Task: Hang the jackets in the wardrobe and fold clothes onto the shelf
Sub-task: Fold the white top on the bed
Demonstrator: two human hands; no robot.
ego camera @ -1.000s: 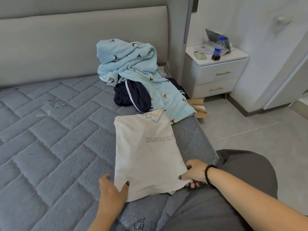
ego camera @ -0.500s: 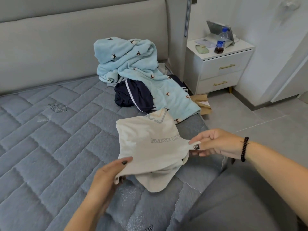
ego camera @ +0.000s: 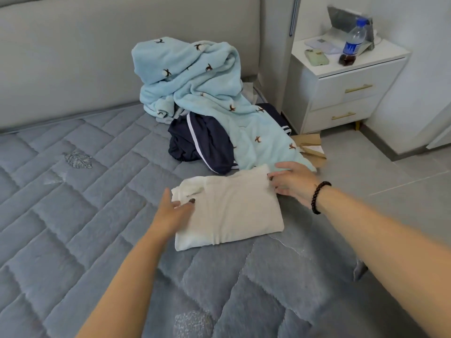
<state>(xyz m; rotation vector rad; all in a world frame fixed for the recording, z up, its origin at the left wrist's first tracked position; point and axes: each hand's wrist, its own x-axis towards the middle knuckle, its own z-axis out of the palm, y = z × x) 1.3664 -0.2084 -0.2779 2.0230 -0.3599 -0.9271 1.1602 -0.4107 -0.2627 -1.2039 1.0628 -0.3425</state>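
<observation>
A white shirt (ego camera: 231, 211), folded in half, lies flat on the grey quilted mattress (ego camera: 73, 215) near its right edge. My left hand (ego camera: 174, 211) is at the shirt's left edge, thumb on top of the cloth, pinching that edge. At the far right corner of the shirt, my right hand (ego camera: 291, 182), with a black bead bracelet on its wrist, holds the cloth with its fingertips. Just behind the shirt lies a heap with a light blue patterned fleece garment (ego camera: 195, 81) over a navy garment (ego camera: 200, 142) with white stripes.
A grey padded headboard (ego camera: 73, 57) runs along the back. To the right stands a white nightstand (ego camera: 346, 93) with a bottle (ego camera: 352, 43) and a phone (ego camera: 316, 57) on top. A brown paper bag (ego camera: 308, 145) lies on the grey tiled floor beside the bed.
Both hands lifted the shirt's near end, carried it away from me and laid it over the far half. The shirt now lies half as long, its printed text hidden.
</observation>
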